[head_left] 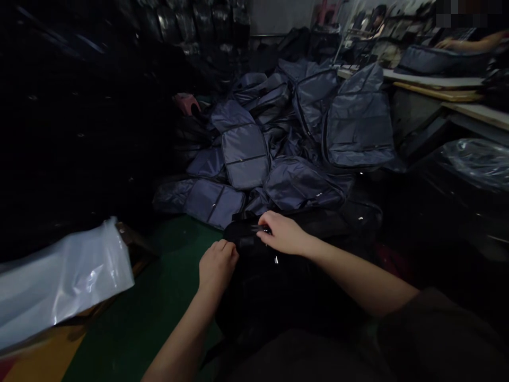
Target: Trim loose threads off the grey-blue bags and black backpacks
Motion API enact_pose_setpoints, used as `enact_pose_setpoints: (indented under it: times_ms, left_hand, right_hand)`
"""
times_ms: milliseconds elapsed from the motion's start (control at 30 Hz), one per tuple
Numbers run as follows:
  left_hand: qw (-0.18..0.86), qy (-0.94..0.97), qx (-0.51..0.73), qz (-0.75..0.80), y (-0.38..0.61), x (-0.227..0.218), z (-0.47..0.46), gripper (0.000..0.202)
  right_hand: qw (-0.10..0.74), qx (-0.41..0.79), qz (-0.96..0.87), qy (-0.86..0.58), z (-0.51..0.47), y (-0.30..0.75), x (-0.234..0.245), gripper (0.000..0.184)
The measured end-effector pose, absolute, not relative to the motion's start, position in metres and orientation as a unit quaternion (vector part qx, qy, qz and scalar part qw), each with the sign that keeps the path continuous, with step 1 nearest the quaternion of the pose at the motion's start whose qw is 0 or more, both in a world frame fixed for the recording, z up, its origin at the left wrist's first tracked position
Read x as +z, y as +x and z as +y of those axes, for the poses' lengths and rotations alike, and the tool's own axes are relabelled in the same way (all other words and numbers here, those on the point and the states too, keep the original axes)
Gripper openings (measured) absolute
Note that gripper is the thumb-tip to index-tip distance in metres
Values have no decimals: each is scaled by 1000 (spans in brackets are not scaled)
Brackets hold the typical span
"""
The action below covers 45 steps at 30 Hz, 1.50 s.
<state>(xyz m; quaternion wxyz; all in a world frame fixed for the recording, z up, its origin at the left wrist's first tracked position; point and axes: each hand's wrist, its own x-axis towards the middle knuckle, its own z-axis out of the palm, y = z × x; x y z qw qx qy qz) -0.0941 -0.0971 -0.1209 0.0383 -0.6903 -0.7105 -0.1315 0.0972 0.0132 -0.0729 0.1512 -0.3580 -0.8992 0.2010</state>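
Note:
A black bag [270,286] lies in front of my body, its outline mostly lost in the dark. My left hand [218,262] is closed on the bag's left edge. Above the top of the bag, my right hand [280,232] pinches a small dark piece with a shiny glint, perhaps a zipper pull; the fingers partly hide it. A bright metal tab [276,260] hangs just below that hand. Beyond both hands lies a heap of dark blue-grey bags [246,154], several with zippers showing.
Clear plastic sheeting [71,281] covers something at the left. Dark wrapped stacks [79,132] rise behind it. A worktable [441,81] stands at the upper right, where a co-worker's arm [473,45] rests on a bag. More plastic [481,162] lies below. Green floor [159,297] shows at left.

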Motion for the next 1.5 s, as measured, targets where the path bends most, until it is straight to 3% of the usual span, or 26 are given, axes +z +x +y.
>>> enact_pose_setpoints:
  times_ms: [233, 567, 700, 833, 967, 1033, 1167, 1367, 1500]
  left_hand:
    - [43, -674, -144, -723, -98, -124, -92, 15]
    - [35, -673, -135, -727, -95, -124, -89, 19]
    - [-70, -562, -280, -775, -116, -125, -92, 18]
    - [-211, -349, -446, -796, -145, -134, -114, 53]
    - [-460, -325, -434, -703, -142, -134, -152, 50]
    - [-513, -360, -400, -669, -132, -129, -170, 50]
    - [-480, -450, -367, -658, -120, -125, -188, 43]
    - [-288, -601, -332, -668, -116, -132, -190, 26]
    - [-213, -692, -298, -622, -106, -138, -190, 28]
  right_hand:
    - [86, 154, -940, -293, 0, 59, -88, 14]
    - [102, 190, -937, -273, -2, 46, -95, 5]
    - [148, 248, -907, -305, 1, 51, -106, 7]
    - [218, 324, -850, -355, 8, 56, -119, 19]
    - [277, 388, -792, -382, 14, 57, -125, 19]
    - [301, 410, -768, -389, 15, 56, -123, 20]
    - [346, 432, -725, -410, 18, 59, -114, 25]
    - [405, 437, -663, -453, 22, 108, -98, 35]
    - [428, 423, -607, -519, 15, 158, -102, 37]
